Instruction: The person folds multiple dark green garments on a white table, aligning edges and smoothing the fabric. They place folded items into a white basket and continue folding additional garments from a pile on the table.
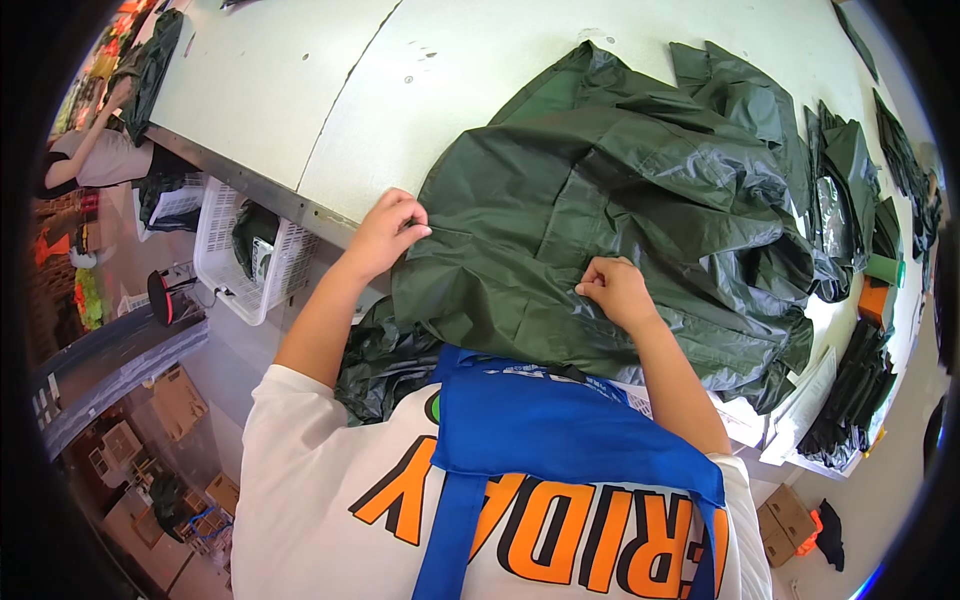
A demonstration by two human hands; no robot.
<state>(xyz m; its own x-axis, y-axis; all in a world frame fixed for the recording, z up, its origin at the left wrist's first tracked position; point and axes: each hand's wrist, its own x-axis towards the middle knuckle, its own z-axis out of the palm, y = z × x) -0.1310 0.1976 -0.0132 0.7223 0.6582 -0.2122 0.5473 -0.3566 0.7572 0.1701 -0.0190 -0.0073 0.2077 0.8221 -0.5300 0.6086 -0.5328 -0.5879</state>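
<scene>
A dark green, shiny waterproof garment (pixel 500 190), which looks like a rain jacket, lies spread and crumpled over the table in front of me. At its left edge my left hand (pixel 385 230) is closed, thumb and fingers pinching the fabric. Farther right, near the garment's front part, my right hand (pixel 615 288) also pinches the cloth, with its fingers bent. More dark green material (pixel 375 360) hangs in folds below the near edge, beside my left arm. The garment's far side ends in a loose flap.
The white table (pixel 290 90) has a metal edge. White plastic baskets (pixel 290 262) stand below it at left, one holding dark fabric. Folded dark green garments (pixel 845 180) and packed black bundles (pixel 850 400) lie at right. Another person (pixel 100 155) handles dark fabric at far left.
</scene>
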